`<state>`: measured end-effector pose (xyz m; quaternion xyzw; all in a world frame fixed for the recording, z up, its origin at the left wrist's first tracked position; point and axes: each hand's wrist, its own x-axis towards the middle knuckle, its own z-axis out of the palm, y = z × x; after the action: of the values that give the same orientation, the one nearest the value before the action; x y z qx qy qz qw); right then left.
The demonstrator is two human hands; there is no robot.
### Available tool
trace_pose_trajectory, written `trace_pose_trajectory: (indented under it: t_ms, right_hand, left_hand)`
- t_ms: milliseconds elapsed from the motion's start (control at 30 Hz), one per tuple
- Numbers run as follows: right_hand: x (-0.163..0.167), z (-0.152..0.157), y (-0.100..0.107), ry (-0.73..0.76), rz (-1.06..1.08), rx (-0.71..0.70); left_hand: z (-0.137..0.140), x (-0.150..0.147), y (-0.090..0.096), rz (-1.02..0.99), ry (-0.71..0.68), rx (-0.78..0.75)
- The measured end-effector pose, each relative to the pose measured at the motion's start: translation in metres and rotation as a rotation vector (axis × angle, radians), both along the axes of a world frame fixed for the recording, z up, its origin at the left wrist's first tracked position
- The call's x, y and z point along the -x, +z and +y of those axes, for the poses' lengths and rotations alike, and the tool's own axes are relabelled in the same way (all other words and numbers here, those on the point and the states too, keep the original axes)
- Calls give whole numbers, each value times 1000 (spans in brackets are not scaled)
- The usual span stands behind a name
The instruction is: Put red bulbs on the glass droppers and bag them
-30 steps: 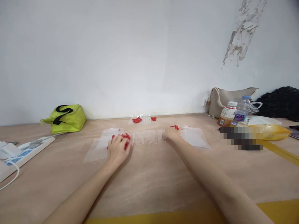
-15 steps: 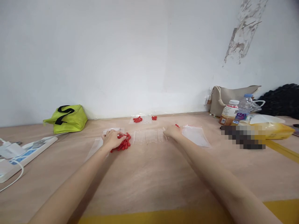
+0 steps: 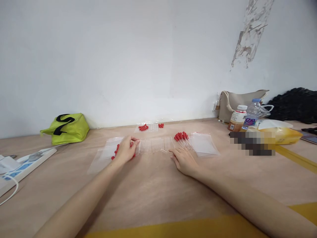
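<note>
Both hands were down at the work; through the head view I had the left hand (image 3: pixel 125 150) arched over the loose red pieces (image 3: pixel 116 152), wrist low, forearm slanting in from the bottom left. Its thumb and forefinger came nearly together at the left end of the row of clear sticks (image 3: pixel 150 145); I could not tell whether anything was pinched between them. The pile lay partly on flat plastic bags (image 3: pixel 99 162), and the row filled the middle of the table (image 3: pixel 153 185). Near its right end, one loose stick (image 3: pixel 164 151) lay askew, meeting my right fingertips. The right hand (image 3: pixel 184 160) was palm down, fingers loosely bent and thumb tucked beneath; whether it gripped that stick I couldn't say. Just beyond it were the red-topped sticks (image 3: pixel 181 136), bunched beside another plastic bag (image 3: pixel 205 144). I judged the step in hand to be picking out single parts, and the next move seemed to call for a fine fingertip pinch on the askew stick without disturbing the row.
</note>
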<state>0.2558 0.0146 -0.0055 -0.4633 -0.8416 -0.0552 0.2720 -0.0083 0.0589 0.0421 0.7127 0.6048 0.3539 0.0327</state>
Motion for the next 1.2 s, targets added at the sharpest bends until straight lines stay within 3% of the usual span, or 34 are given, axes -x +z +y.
trace_pose_trajectory:
  t_ms: [100,200,333,433,700,967,1200]
  right_hand:
    - [1,0,-4,32,-17,-6]
    - [2,-4,-6,50,15,-18]
    - [3,-6,-10,103,66,-16]
    - [3,-5,-12,125,96,-40]
    - [13,-10,-11,169,118,-79]
    - [13,-10,-11,174,151,-101]
    - [19,-9,-12,229,124,-76]
  left_hand:
    - [-25,-23,-19,-74,-275,-26]
    - [-40,-35,-40,-235,-388,-17]
    - [-45,-35,-52,-373,-520,144]
    - [-44,-34,-53,-402,-501,188]
    - [-47,-37,-57,-323,-433,122]
    - [-48,-38,-49,-102,-419,52]
    - [-49,-44,-50,-327,-539,198]
